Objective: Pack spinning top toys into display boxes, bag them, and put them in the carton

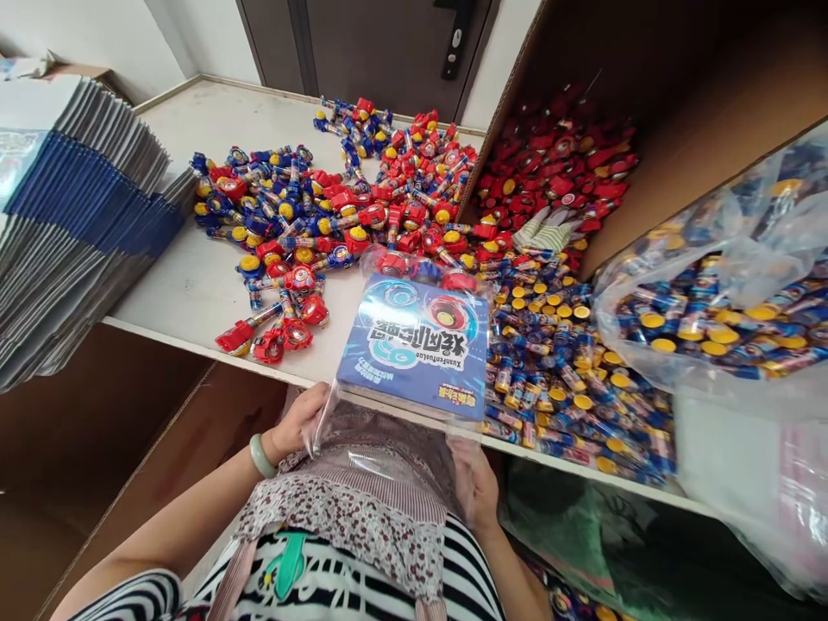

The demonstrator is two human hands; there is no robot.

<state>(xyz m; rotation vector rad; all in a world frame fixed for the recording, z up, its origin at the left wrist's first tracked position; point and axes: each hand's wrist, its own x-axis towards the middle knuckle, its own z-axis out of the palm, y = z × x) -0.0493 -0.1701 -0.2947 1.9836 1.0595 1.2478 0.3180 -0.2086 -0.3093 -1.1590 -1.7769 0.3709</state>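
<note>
A blue printed display box (414, 347) sits inside a clear plastic bag (368, 461) at the front edge of the white table, with red and blue toys showing at its far side. My left hand (303, 423), with a pale green bangle on the wrist, is closed on the bag's near left corner. On the other side my right hand (477, 483) is closed on the bag's near right part, seen partly through the plastic. Beyond the box lies a wide pile of red and blue toys (342, 207) with yellow discs.
Folded blue and grey cartons (84, 198) are stacked at the left. Right of the box lie many small yellow-capped tubes (556, 379), with a plastic bag of more tubes (718, 302) beyond. A cardboard box (686, 164) stands behind, near a striped glove (547, 231).
</note>
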